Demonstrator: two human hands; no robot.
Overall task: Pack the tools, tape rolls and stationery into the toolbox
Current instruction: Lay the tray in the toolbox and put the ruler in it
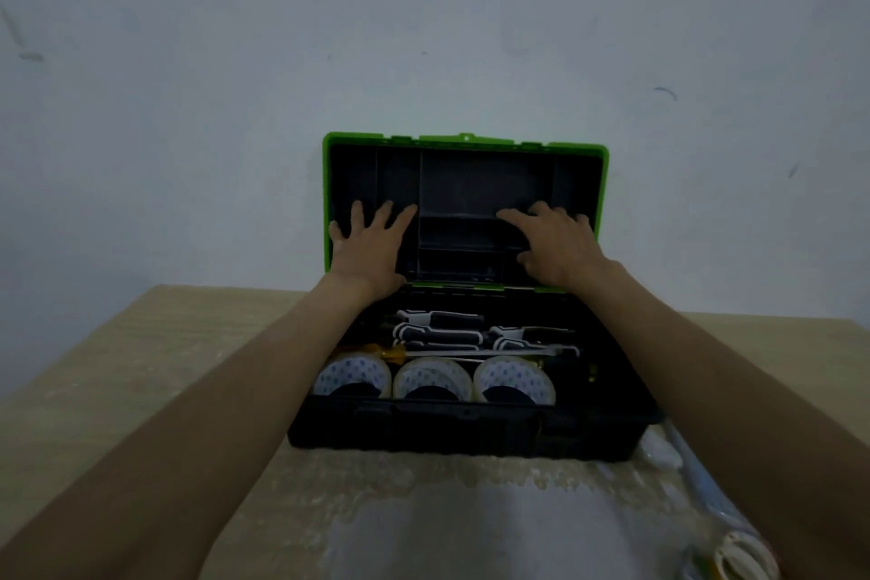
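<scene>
A black toolbox [463,426] stands open on the table, its green-rimmed lid [466,139] raised upright against the wall. Three clear tape rolls [432,379] stand in a row along the box's front wall. Behind them lie a yellow-handled screwdriver [372,351] and several tools with black-and-white grips [438,332]. My left hand [372,245] lies flat with spread fingers on the inner left side of the lid. My right hand [558,245] rests on the lid's inner right side, fingers a little bent, holding nothing.
The wooden table [141,381] meets a pale wall behind the box. A light blue-white object [668,452] lies right of the box. A small white roll [746,558] sits at the table's front right corner. A pale glossy patch covers the near table surface.
</scene>
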